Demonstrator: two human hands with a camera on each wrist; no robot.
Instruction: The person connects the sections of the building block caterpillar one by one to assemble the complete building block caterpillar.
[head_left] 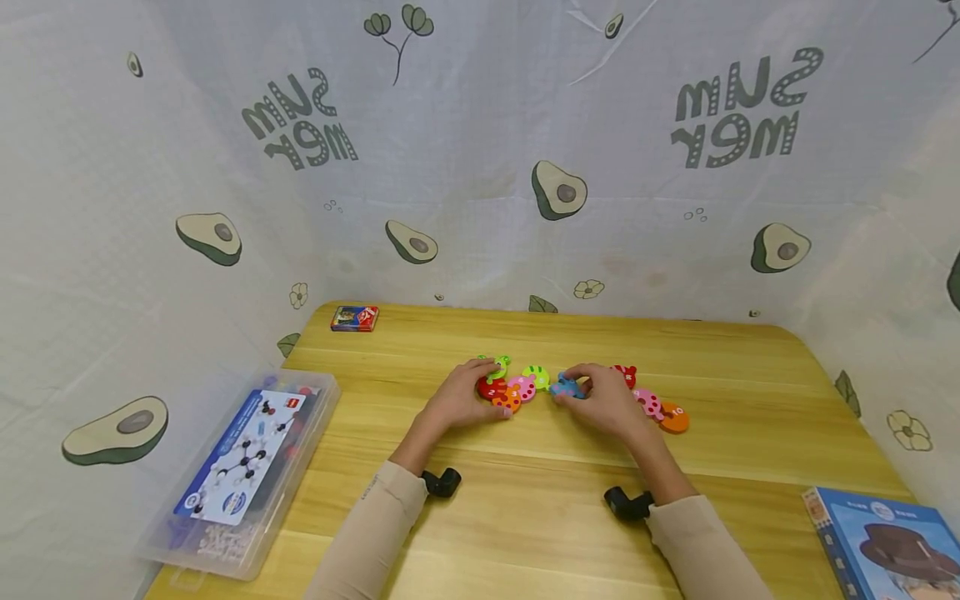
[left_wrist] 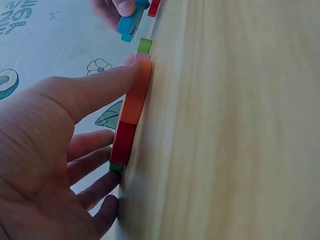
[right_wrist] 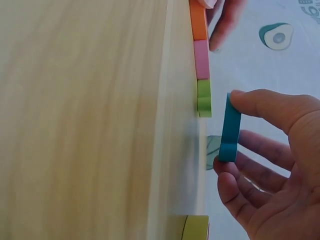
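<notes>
Between the thumb and fingers of my right hand (head_left: 609,402) is a blue puzzle piece (head_left: 566,387), pinched by its edges and raised off the wooden table in the right wrist view. My left hand (head_left: 455,402) holds a row of joined flat puzzle pieces on the table, its thumb at the orange piece (left_wrist: 137,95) and its fingers around the far side by the red piece (left_wrist: 123,144). The row also has a green head piece (head_left: 501,365), a pink piece (head_left: 521,387) and a light green piece (head_left: 536,377) at its right end, close to the blue one.
Right of my right hand lie a red piece (head_left: 627,377), a pink piece (head_left: 649,405) and an orange piece (head_left: 675,418) marked 10. A clear plastic case (head_left: 300,475) stands left, a small card box (head_left: 355,318) far left, and a blue box (head_left: 885,533) front right.
</notes>
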